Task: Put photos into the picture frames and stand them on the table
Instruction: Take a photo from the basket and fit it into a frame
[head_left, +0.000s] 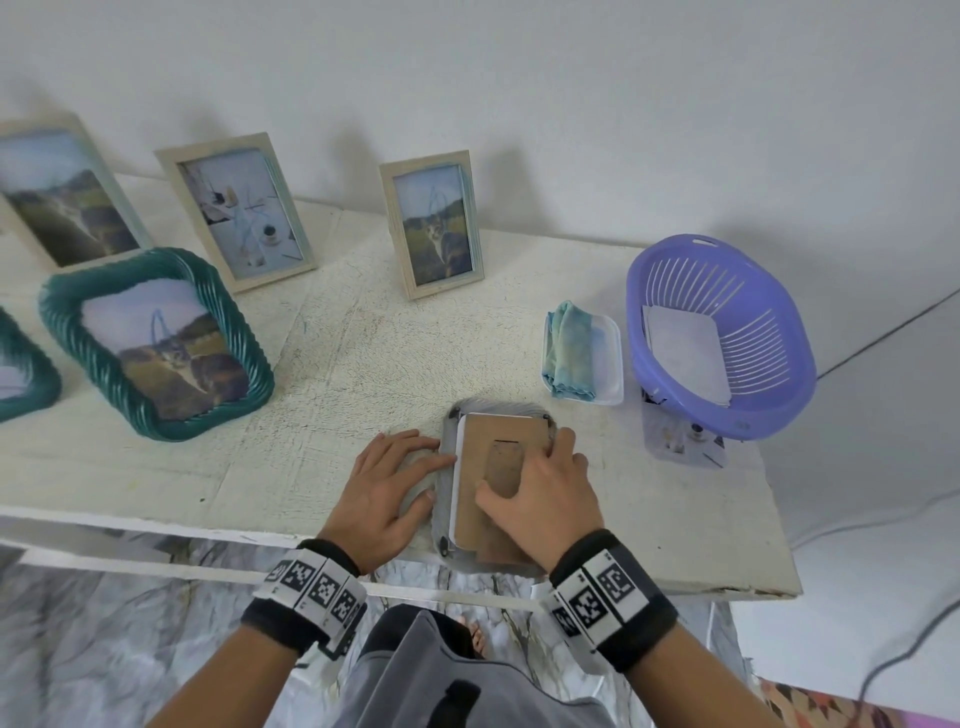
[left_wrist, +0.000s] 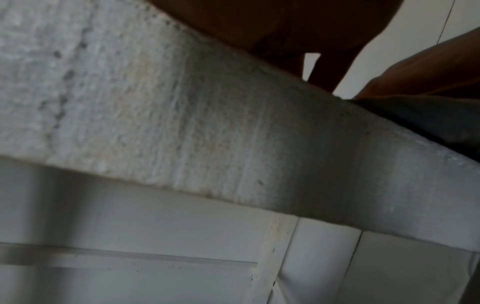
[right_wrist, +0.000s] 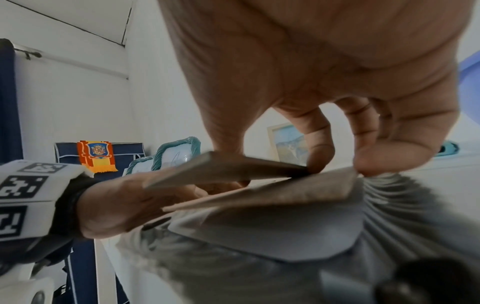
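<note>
Pinching the brown cardboard backing (head_left: 488, 467), right hand (head_left: 545, 499); left hand (head_left: 387, 488) flat, ribbed grey frame (head_left: 447, 447).

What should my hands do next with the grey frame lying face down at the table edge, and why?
Probably press the brown backing board flat into the grey frame. Its left edge sits off-line, a white sheet shows beside it, and the right hand is lifting it by the stand flap while the left hand steadies the frame.

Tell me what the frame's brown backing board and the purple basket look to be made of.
Backing board: matte brown fibreboard or stiff card, judging by its flat, dull, speckled face and thin cut edge.
Purple basket: moulded plastic with a slight sheen, shown by its uniform colour, thin slotted ribs and smooth rounded rim.
</note>
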